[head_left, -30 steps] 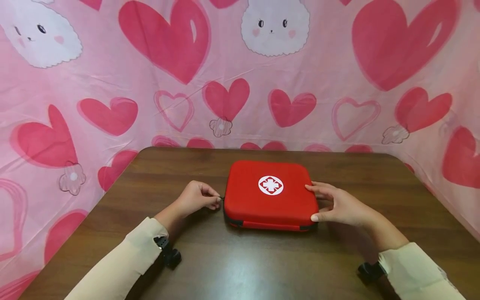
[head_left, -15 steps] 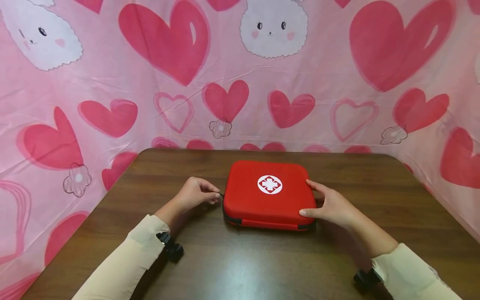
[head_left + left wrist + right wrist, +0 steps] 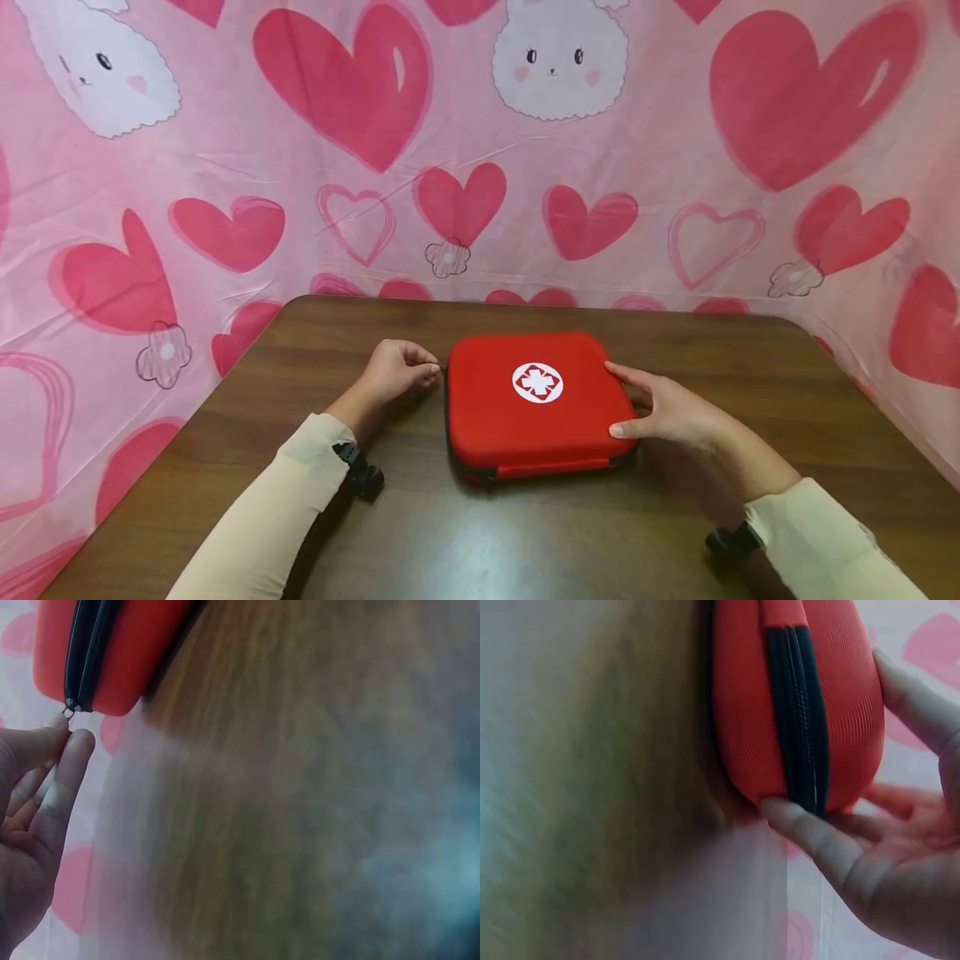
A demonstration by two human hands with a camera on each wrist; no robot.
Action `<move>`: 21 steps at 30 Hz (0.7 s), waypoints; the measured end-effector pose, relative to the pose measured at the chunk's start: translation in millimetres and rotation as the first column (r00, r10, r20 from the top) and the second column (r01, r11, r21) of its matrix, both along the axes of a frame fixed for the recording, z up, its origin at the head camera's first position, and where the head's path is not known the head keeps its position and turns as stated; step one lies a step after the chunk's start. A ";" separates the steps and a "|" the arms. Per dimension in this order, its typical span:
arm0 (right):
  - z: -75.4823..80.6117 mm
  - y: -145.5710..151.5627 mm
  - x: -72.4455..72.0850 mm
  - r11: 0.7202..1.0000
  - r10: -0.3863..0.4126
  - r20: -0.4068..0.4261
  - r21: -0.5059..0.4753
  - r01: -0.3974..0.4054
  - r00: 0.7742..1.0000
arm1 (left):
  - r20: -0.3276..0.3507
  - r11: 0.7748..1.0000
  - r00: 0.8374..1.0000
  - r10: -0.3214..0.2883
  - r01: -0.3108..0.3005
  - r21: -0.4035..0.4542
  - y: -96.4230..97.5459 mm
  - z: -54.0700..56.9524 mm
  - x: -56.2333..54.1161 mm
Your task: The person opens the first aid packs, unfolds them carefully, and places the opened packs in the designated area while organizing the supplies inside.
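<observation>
A red first-aid case (image 3: 566, 425) with a white cross emblem lies on the table in the head view. At its left side my left hand (image 3: 393, 372) pinches the small zipper pull between thumb and forefinger. The left wrist view shows that zipper pull (image 3: 69, 712) at the end of the black zipper (image 3: 91, 652), which looks closed there. My right hand (image 3: 678, 410) holds the case's right end, thumb on top near the front corner and fingers along the side. In the right wrist view, fingers (image 3: 817, 840) touch the case beside its black zipper strip (image 3: 801, 720).
The brown wooden table (image 3: 465, 542) extends around the case on every side. Behind and beside it hangs a pink cloth (image 3: 480, 133) printed with hearts. Each wrist wears a small black camera, such as the left one (image 3: 363, 479).
The case has turned slightly counterclockwise, its left side showing more. My left hand has moved away from me along that side, still pinching the zipper pull. The right hand has kept its hold.
</observation>
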State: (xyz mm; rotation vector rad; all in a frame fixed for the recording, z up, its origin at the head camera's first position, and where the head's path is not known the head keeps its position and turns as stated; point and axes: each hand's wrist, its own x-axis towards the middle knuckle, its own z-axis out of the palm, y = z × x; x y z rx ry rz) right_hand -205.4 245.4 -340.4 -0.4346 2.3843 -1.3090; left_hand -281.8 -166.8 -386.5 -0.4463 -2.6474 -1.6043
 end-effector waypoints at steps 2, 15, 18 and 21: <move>-0.4 3.0 -5.9 0.998 0.049 0.015 -0.031 -0.049 0.999 | -0.010 1.000 1.000 0.007 -0.007 -0.001 -1.3 -1.0 -2.9; 2.6 17.1 -48.8 0.992 0.117 -0.021 0.058 -0.116 0.993 | 0.084 0.990 0.996 0.004 -0.016 0.141 5.6 -8.9 -12.0; 5.9 21.9 -54.4 0.991 -0.007 -0.127 0.131 0.023 0.992 | 0.158 0.974 0.987 -0.034 -0.003 0.228 5.8 -10.1 -10.0; 6.1 21.6 -53.8 0.960 -0.146 -0.243 0.200 0.196 0.959 | 0.203 0.967 0.976 -0.076 0.022 0.255 5.7 -8.3 -4.6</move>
